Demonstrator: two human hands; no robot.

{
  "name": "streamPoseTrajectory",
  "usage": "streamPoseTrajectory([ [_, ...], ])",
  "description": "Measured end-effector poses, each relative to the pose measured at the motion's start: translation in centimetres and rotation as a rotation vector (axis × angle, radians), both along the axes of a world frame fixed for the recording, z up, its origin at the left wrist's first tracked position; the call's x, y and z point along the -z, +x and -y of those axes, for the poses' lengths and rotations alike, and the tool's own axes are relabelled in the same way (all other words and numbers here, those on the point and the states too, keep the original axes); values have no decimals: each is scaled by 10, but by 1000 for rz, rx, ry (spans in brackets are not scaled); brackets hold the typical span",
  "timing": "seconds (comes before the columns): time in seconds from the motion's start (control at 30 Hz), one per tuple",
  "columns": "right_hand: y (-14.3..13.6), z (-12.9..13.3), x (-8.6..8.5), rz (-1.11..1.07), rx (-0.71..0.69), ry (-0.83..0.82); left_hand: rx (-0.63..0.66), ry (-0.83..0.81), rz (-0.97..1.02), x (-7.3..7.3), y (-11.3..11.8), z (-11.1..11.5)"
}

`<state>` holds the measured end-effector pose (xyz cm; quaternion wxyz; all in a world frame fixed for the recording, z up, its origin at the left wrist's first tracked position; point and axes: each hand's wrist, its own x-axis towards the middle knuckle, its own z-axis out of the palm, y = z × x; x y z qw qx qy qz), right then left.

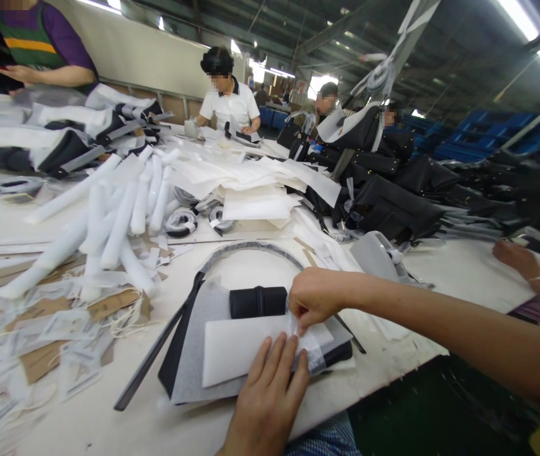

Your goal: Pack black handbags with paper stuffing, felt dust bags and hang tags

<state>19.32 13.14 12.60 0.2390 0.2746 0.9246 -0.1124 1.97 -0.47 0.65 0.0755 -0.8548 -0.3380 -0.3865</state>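
Note:
A black bag [168, 367] lies on the white table, largely covered by grey tissue paper [192, 354], with its wrapped handle arched behind it. On the tissue rest a white foam sheet [229, 351] and a black cylindrical piece [257, 302]. My left hand [272, 386] lies with fingers spread on the foam's front edge. Just beyond it, my right hand [314, 297] is closed, its fingertips pinching at clear plastic [314, 354] over the foam's right end. What exactly the pinch holds is partly hidden.
White foam rolls [122, 221], tags in plastic bags [80, 354] and coiled straps [180, 223] lie left and behind. White sheets [255, 202] and black bags [388, 206] are piled farther back. Another person's hand [516, 258] is at the right; other people stand behind the table.

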Motion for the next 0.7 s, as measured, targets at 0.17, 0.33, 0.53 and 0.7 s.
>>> streamPoseTrajectory([
  [0.17,-9,-1,-4,62,-30,1,56,7,-20,-1,-2,-2],
  [0.33,-17,-6,-3,140,-21,-3,51,29,31,1,2,-4],
  [0.53,-20,-22,11,221,38,-7,42,33,50,3,4,-4],
  [0.7,-14,-42,21,270,183,-74,34,72,78,5,6,-6],
])
